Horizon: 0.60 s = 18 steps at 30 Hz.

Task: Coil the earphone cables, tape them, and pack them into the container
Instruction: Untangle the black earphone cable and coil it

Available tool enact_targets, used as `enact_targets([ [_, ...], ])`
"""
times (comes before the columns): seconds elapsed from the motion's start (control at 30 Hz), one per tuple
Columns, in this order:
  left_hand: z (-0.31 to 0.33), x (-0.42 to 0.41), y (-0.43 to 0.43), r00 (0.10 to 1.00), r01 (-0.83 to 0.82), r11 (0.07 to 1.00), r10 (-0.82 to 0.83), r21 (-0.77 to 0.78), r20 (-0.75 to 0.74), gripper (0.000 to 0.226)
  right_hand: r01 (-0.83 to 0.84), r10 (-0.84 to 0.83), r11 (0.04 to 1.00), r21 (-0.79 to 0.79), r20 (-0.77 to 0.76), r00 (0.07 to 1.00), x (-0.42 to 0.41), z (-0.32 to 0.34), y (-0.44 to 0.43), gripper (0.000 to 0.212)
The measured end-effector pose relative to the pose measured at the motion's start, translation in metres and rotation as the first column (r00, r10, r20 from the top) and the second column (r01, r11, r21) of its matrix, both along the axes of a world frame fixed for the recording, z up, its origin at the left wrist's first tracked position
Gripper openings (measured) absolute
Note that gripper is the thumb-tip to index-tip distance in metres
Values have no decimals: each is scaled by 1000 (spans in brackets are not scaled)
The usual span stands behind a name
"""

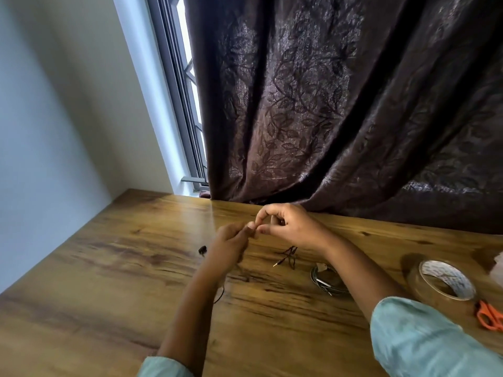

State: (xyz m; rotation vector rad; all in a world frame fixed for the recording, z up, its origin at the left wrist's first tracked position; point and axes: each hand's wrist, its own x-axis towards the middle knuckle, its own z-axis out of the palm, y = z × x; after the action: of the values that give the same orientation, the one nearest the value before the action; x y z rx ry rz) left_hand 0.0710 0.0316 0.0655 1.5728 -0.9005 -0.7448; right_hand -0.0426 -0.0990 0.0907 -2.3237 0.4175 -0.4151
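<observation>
My left hand (231, 244) and my right hand (288, 225) meet fingertip to fingertip above the wooden table (109, 268). Both pinch a thin black earphone cable at one spot; that stretch is mostly hidden by the fingers. An earbud (202, 250) of it lies on the table left of my left wrist, and a loop of cable (220, 295) shows below my left forearm. Its tangled end with the gold jack (288, 257) lies under my right wrist. A coiled grey earphone cable (328, 282) lies beside my right forearm.
A roll of clear tape (446, 281) lies flat at the right, with orange scissors (490, 317) just in front of it. Something pale and blurred (498, 265) shows at the right edge. A dark curtain (340, 118) hangs onto the table's far edge.
</observation>
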Motion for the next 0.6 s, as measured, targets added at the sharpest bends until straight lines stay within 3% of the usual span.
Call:
enact_targets([
  [0.13,-7,36,20,944,-214,973,183,-89,-274,24,97,-106,986,-133,-65,992,-16,-4,-18,7],
  [0.27,-15,77,42,692,-555,829,415,-67,-591,29,208,-235,962,-179,-152,960,-25,-8,-30,14],
  [0.3,-18,82,48,654,-582,813,455,-18,-604,30,214,-247,959,-187,-171,954,-24,-10,-30,16],
  [0.37,-23,87,57,719,-516,848,504,119,-478,28,201,-231,966,-161,-193,954,-19,-13,-29,19],
  [0.4,-24,85,59,813,-419,886,464,199,-351,24,186,-208,975,-124,-192,959,-16,-14,-27,20],
  [0.47,-18,70,59,975,-114,920,175,374,-134,14,168,-170,985,-27,-151,974,-11,-15,-22,25],
  [0.53,-12,55,53,980,183,815,-193,549,-40,15,166,-163,986,34,-77,984,-6,-12,-15,29],
  [0.6,-8,47,46,894,341,646,-447,683,-24,24,172,-171,985,24,-14,985,-3,-6,-10,31],
])
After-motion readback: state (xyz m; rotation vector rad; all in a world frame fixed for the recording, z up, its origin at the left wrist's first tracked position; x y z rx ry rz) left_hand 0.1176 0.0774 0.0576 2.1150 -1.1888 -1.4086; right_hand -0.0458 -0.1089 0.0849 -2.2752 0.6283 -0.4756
